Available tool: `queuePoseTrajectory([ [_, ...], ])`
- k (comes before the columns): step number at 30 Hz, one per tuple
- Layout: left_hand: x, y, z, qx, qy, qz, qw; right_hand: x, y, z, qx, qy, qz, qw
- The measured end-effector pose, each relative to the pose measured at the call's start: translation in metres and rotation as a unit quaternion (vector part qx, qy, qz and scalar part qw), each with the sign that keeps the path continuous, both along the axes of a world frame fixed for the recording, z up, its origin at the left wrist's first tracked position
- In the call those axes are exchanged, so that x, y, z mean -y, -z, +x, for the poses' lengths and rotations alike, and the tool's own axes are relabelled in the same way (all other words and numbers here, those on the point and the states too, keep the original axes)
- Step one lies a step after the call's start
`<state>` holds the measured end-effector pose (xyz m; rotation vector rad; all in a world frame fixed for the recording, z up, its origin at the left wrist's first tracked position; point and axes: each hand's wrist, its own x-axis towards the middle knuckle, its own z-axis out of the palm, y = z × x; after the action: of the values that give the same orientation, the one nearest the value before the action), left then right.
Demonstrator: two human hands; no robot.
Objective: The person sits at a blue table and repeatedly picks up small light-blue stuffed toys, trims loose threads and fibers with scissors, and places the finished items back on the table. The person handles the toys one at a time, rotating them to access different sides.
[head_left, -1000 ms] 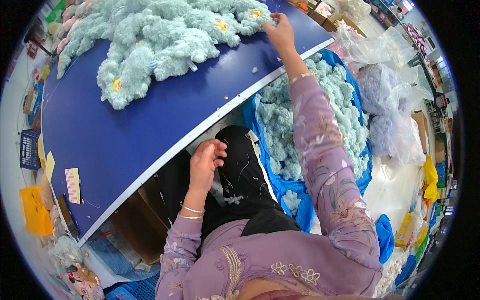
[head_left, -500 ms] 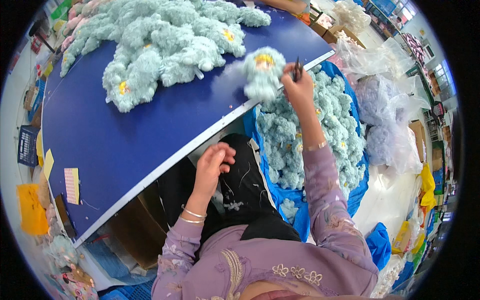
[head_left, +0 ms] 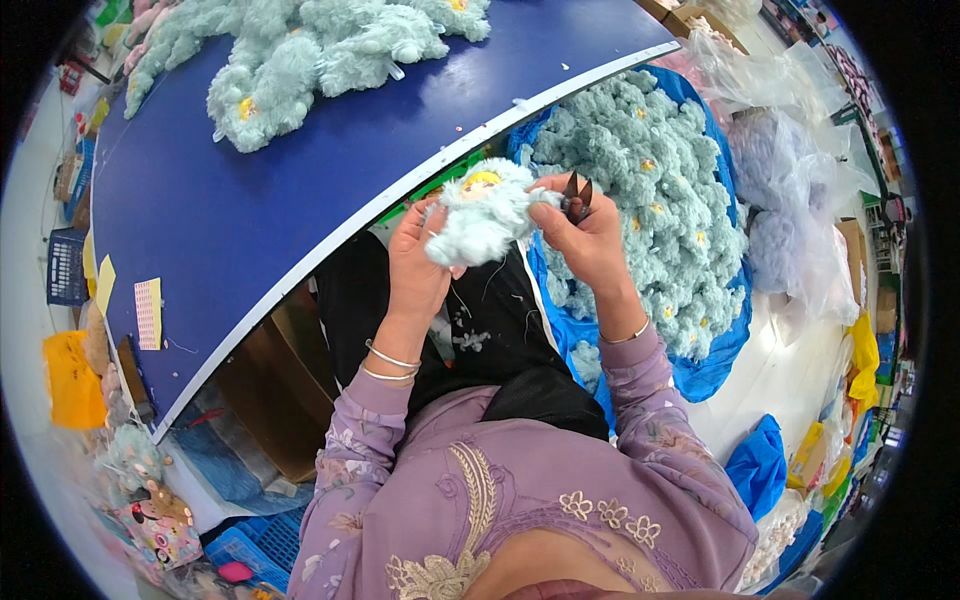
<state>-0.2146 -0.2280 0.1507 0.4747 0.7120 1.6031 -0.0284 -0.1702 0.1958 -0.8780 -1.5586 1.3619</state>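
Observation:
A fluffy pale-blue plush toy (head_left: 482, 215) with a yellow patch on its face is held over my lap, just off the table edge. My left hand (head_left: 418, 245) grips its left side, with some fingers hidden behind the fur. On the other side, my right hand (head_left: 585, 235) pinches a tuft or limb of the toy. That same hand carries dark thread snips (head_left: 577, 197), their two pointed blades sticking up past the fingers.
More pale-blue plush pieces (head_left: 330, 50) are heaped on the blue table (head_left: 300, 190). To the right, a blue sack (head_left: 735, 300) holds many similar ones. Clear plastic bags (head_left: 790, 190) stand beyond it. A sheet of small labels (head_left: 148, 313) lies at the table's left.
My right hand has brought the plush toy from above the table edge down toward my lap. My left hand has risen and taken hold of it. The view has shifted slightly.

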Motion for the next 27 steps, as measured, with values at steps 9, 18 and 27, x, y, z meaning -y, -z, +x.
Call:
queuePoseTrajectory([
  [9,0.002,0.002,-0.004,-0.024,0.005,-0.109,0.994,0.003,0.013,-0.011,-0.162,0.022,-0.207,0.965],
  [18,0.014,-0.037,-0.005,-0.315,-0.024,-0.014,0.949,0.001,0.030,-0.003,-0.166,0.040,-0.270,0.948],
  [27,0.010,-0.028,-0.003,-0.319,-0.002,-0.023,0.948,-0.003,0.063,-0.009,-0.215,-0.015,-0.330,0.919],
])
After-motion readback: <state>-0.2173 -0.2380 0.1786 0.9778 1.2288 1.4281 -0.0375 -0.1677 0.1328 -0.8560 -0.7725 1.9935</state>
